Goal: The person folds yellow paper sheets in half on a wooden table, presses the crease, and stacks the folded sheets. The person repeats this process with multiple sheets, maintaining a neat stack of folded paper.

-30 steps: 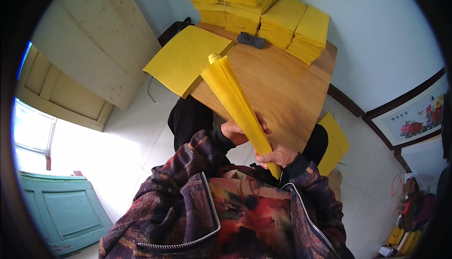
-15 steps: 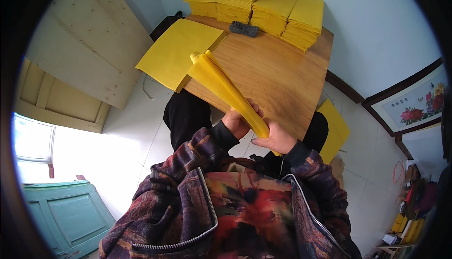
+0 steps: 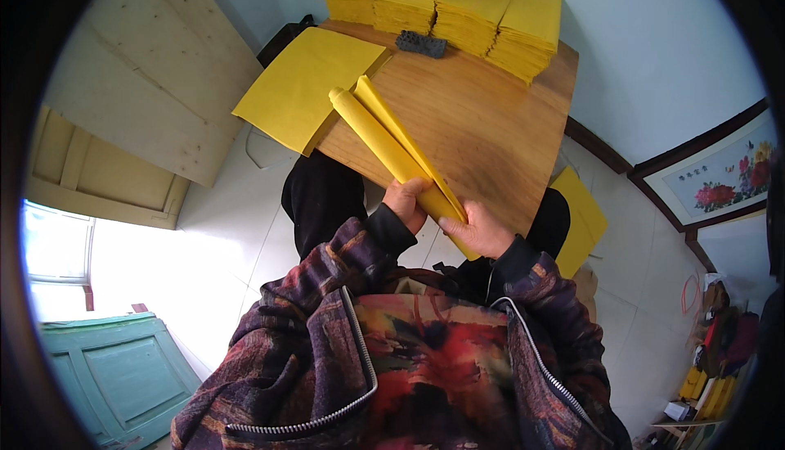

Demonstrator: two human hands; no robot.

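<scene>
A sheaf of yellow paper (image 3: 372,135), rolled loosely into a long tube, slants up and left from my hands over the table's near edge. My left hand (image 3: 406,201) grips it near its lower part, thumb lying across the top. Just below, my right hand (image 3: 481,229) is closed around the lower end, its thumb along the paper. At the far end the roll is split, with a folded flap standing apart from the tube. The fingers under the paper are hidden.
The wooden table (image 3: 482,131) bears tall stacks of yellow paper (image 3: 474,4) at the back and a dark grey block (image 3: 421,44). Flat yellow sheets (image 3: 307,86) overhang its left edge. More yellow paper (image 3: 579,221) is beside my right leg. A framed flower picture (image 3: 719,176) leans at right.
My left hand's thumb has come over the top of the roll. The roll has turned slightly, and its far end now shows a wider gap between tube and flap.
</scene>
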